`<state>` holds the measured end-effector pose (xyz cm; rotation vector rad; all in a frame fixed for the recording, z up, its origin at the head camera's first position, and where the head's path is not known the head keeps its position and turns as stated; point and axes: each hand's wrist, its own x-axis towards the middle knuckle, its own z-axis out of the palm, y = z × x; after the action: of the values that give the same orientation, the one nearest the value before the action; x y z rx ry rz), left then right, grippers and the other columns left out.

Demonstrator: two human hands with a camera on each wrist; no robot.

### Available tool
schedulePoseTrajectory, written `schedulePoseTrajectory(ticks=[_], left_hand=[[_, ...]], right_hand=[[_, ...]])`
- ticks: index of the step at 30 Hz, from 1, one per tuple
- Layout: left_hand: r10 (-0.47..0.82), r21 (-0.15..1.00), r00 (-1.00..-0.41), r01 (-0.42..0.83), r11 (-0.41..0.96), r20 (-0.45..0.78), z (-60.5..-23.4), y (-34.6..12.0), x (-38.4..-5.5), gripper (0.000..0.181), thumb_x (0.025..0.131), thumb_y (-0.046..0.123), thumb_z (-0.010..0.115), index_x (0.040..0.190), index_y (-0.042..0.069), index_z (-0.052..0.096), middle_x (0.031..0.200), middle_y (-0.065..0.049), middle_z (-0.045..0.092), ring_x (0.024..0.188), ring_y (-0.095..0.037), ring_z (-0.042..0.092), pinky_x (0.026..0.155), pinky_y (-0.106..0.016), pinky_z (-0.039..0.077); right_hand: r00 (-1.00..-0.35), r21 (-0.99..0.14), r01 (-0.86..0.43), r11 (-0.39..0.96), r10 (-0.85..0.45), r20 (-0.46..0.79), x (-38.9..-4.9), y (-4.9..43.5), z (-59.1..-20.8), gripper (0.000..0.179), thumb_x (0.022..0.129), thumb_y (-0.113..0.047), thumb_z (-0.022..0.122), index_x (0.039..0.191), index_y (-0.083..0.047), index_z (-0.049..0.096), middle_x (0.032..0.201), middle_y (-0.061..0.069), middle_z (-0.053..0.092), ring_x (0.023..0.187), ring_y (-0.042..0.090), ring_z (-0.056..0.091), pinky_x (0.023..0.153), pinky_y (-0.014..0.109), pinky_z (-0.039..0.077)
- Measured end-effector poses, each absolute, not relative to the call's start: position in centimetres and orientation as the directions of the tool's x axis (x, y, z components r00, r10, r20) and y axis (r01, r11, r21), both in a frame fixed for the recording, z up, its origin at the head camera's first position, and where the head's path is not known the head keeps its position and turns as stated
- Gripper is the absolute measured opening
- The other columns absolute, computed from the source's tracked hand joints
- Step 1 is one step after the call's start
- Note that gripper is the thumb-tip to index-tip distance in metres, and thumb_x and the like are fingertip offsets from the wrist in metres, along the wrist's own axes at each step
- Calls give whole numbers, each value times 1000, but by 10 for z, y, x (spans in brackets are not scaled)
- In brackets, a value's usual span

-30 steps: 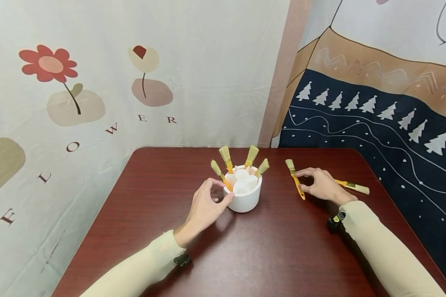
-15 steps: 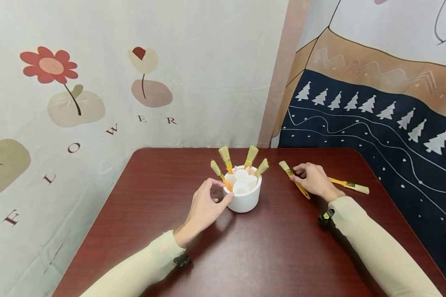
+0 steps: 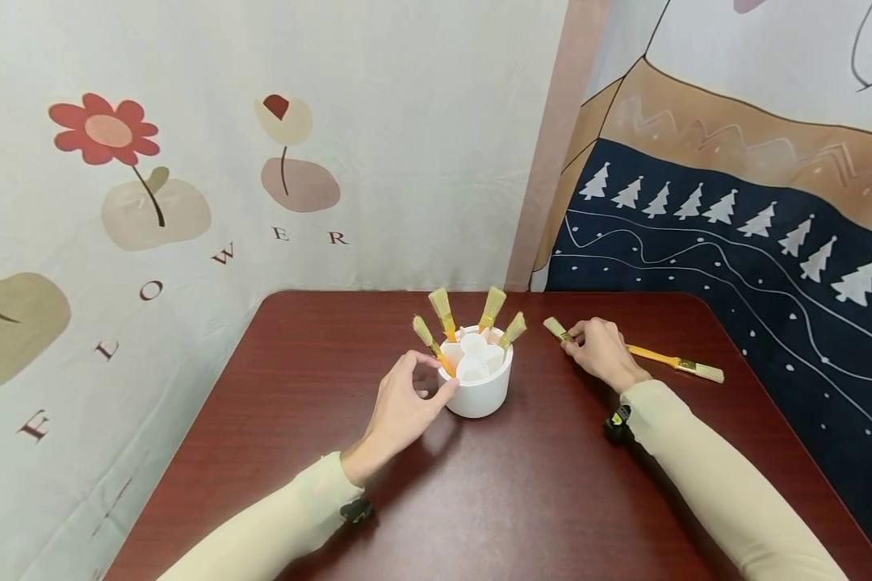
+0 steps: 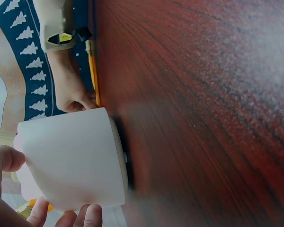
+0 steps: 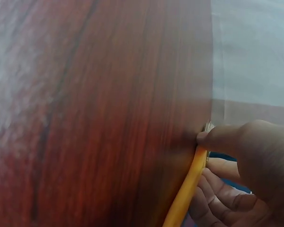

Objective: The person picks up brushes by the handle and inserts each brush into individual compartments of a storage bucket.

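Observation:
In the head view a round white compartment pot (image 3: 480, 397) stands upright on the table, with several bristle paintbrushes (image 3: 492, 307) in it, bristles up. My left hand (image 3: 405, 407) grips the pot at its left side, thumb at the front rim; the left wrist view shows fingertips (image 4: 93, 215) against the white wall (image 4: 73, 161). To the right, my right hand (image 3: 601, 353) pinches a flat paintbrush (image 3: 556, 328) with pale bristles. Its orange handle (image 5: 184, 198) shows in the right wrist view, thumb and fingers near the bristle end; in the head view the hand hides the handle.
Another orange-handled paintbrush (image 3: 700, 370) lies right of my right hand, bristles pointing right. The dark red wooden table (image 3: 509, 500) ends at a back edge by a pale flower-print cloth (image 3: 407, 161). A navy tree-print cloth (image 3: 756, 266) hangs at the right.
My right hand has moved left and closed round the paintbrush near its bristles, and the brush has turned so its bristles point more left. My left hand and the pot have stayed put.

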<state>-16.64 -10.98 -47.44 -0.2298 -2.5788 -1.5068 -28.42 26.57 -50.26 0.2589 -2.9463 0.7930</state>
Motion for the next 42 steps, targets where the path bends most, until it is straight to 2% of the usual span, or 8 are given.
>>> schedulePoseTrajectory(ticks=[10,15,22,32,42], left_hand=[[62,848,-976,214,485,211,-474,-109,-166,33,101,28,91,125,14,72,123,-15,79,114,-30,81,100,-51,73],[56,849,-976,211,484,211,-474,-110,-166,33,101,29,91,125,14,72,123,-13,80,114,-28,81,99,-50,73],[53,846,-978,203,493,203,-475,-110,-167,34,101,30,91,125,16,72,123,-11,79,113,-26,81,99,-48,73],[54,848,-979,199,491,198,-475,-110,-167,34,101,31,91,125,16,72,123,-10,79,114,-25,80,99,-48,73],[39,857,-981,184,481,189,-476,-110,-168,35,101,33,92,126,17,74,125,-8,79,113,-24,82,99,-50,73]], right_hand=[[-982,-512,-188,838,-148,118,-283,266,-502,27,106,-16,85,126,2,84,115,23,85,104,38,78,95,56,67],[-977,-534,-208,820,-153,147,-280,267,-497,23,106,-19,85,123,-3,85,111,17,87,96,30,77,88,44,63],[-978,-592,-200,781,-122,170,-271,266,-485,32,104,-26,90,126,-3,83,109,16,85,92,26,75,79,29,58],[-970,-600,-216,771,-102,219,-261,265,-473,38,102,-27,94,129,-2,83,106,15,85,92,28,76,72,23,57],[-963,-682,-224,696,-51,265,-248,259,-454,36,102,-28,95,127,-6,83,113,17,89,99,33,82,75,10,58]])
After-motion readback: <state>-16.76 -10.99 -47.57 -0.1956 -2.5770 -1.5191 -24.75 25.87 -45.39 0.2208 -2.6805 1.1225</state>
